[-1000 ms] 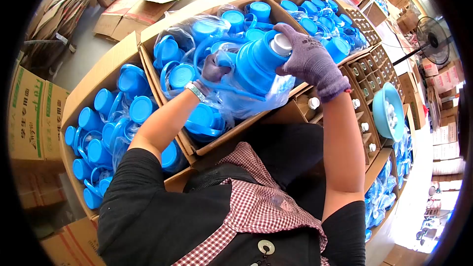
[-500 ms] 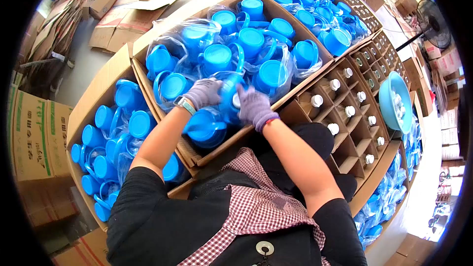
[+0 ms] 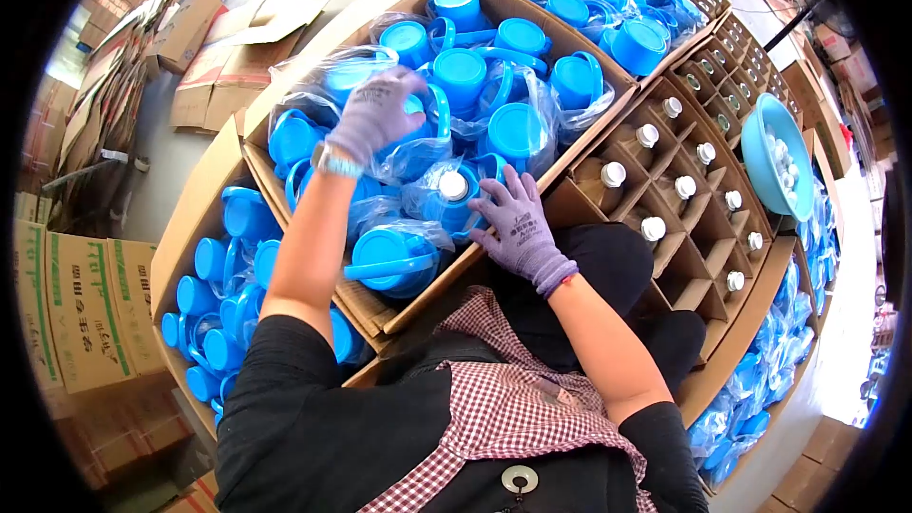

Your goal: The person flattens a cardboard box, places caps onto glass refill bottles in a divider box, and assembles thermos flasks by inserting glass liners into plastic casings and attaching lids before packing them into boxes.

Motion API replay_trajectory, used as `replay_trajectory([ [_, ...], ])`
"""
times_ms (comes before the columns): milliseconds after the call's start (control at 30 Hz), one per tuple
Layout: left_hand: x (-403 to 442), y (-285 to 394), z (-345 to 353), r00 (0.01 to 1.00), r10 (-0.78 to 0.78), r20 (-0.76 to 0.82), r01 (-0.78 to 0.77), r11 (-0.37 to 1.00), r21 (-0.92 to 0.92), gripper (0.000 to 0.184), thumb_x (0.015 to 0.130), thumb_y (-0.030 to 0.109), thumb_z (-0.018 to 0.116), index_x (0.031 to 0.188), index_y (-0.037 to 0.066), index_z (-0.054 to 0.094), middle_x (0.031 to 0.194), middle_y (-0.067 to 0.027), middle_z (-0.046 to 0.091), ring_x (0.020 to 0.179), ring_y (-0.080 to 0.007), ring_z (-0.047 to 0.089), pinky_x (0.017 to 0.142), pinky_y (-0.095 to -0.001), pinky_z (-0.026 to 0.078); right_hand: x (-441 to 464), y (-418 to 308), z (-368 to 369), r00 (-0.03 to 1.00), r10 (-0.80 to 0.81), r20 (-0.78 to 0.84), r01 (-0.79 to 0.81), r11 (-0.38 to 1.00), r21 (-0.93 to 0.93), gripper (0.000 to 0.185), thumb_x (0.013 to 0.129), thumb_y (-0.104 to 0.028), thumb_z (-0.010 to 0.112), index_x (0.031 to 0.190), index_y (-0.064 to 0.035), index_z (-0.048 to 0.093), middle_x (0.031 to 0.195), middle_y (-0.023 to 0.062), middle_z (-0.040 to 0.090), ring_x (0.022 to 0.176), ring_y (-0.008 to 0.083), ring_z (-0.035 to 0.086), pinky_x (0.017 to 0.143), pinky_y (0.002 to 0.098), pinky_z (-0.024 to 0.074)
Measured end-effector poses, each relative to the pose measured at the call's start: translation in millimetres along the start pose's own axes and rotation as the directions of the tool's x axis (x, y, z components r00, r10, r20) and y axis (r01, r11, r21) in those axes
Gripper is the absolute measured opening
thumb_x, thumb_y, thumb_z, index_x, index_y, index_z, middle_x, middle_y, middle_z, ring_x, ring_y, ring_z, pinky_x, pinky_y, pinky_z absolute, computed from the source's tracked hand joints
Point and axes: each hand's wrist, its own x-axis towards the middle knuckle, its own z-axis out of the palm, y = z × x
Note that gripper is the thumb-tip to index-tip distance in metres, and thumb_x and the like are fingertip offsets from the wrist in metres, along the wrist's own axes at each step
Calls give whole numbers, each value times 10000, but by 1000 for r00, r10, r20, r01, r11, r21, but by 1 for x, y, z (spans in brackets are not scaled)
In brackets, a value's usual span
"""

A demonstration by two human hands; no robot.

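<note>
Both my hands wear grey-purple gloves. My left hand (image 3: 380,112) is over the blue-lidded bottles in the middle carton, bent above a blue lid (image 3: 415,122); its fingers are blurred, and whether they grip anything is unclear. My right hand (image 3: 518,228) has its fingers spread at the carton's near edge, by a blue bottle (image 3: 461,216) in clear plastic. That bottle shows a white stopper (image 3: 453,186) on top, without a blue lid over it. Beside it a blue-lidded bottle (image 3: 394,258) with a handle lies in the near corner.
A divided carton (image 3: 698,252) at right holds several white-capped bottles (image 3: 614,174). On it rests a light-blue basin (image 3: 757,166) with white stoppers. More cartons of blue-lidded bottles stand at left (image 3: 196,294) and far right (image 3: 646,46). Flattened cardboard (image 3: 214,76) lies on the floor.
My left hand has moved up and left, away from the bottle between my hands. My right hand has drawn back and opened. The white stopper there is now plainly visible.
</note>
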Motion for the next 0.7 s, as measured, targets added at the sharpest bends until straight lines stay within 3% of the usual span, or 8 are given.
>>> replay_trajectory([
  [33, 14, -31, 21, 1000, -4, -4, 5, 997, 81, 862, 739, 336, 865, 1489, 124, 497, 1552, -196, 456, 1428, -395, 441, 1171, -482, 403, 0, -2, 3, 1000, 7, -16, -8, 1000, -16, 407, 866, -410, 736, 1185, -157, 714, 1420, 120, 526, 1443, 435, 353, 1200, 601, 240],
  [167, 32, -66, 72, 869, -206, 450, 56, 945, 323, 1329, 546, 439, 963, 1641, 235, 238, 1657, -225, 264, 1539, -444, 241, 1214, -578, 323, -6, 3, 7, 999, 6, -44, -4, 999, 37, 469, 857, -413, 751, 1247, -162, 679, 1459, 124, 490, 1463, 448, 326, 1226, 591, 208],
  [267, 34, -56, 52, 904, -206, 374, 118, 962, 244, 1298, 552, 420, 956, 1633, 242, 261, 1633, -230, 316, 1518, -440, 289, 1201, -568, 347, -10, 6, 8, 998, 2, -61, 3, 998, 68, 479, 866, -398, 746, 1277, -169, 654, 1479, 122, 485, 1468, 450, 325, 1230, 591, 211],
  [400, 11, -51, 0, 981, -158, -110, 152, 986, -66, 1154, 559, 396, 953, 1545, 125, 420, 1453, -253, 525, 1364, -429, 504, 1123, -470, 455, -10, 8, 7, 998, -3, -66, 9, 995, 96, 450, 861, -370, 749, 1253, -164, 667, 1494, 125, 492, 1464, 447, 337, 1229, 582, 223],
  [500, -21, -2, -10, 998, 66, -20, -69, 985, -159, 1127, 572, 389, 945, 1528, 89, 428, 1411, -259, 551, 1312, -417, 547, 1080, -461, 488, -8, 9, 5, 997, 17, -72, -7, 989, 145, 380, 850, -311, 744, 1191, -151, 702, 1470, 128, 527, 1446, 451, 363, 1231, 572, 227],
  [533, -31, 16, 2, 986, 152, 62, -151, 988, -23, 1114, 570, 401, 945, 1518, 102, 442, 1359, -255, 579, 1260, -408, 579, 1045, -457, 511, -6, 8, 5, 997, 23, -72, -10, 986, 168, 347, 847, -284, 741, 1164, -145, 714, 1458, 131, 542, 1439, 458, 373, 1230, 572, 232],
  [600, -50, 49, 48, 962, 106, 250, -133, 987, 93, 1112, 599, 436, 929, 1533, 118, 416, 1368, -243, 560, 1258, -407, 575, 1073, -454, 489, -5, 7, 5, 961, 67, -270, 10, 962, 272, 172, 846, -153, 697, 1011, -110, 716, 1232, 117, 668, 1231, 395, 580, 1091, 511, 425],
  [700, -71, 69, 109, 986, 115, 119, -136, 972, 189, 1182, 616, 431, 918, 1591, 133, 320, 1501, -262, 445, 1387, -433, 471, 1141, -485, 432, -6, 6, 0, 915, 175, -365, -15, 916, 402, 73, 844, -71, 668, 915, -86, 672, 994, 85, 704, 945, 314, 690, 852, 449, 540],
])
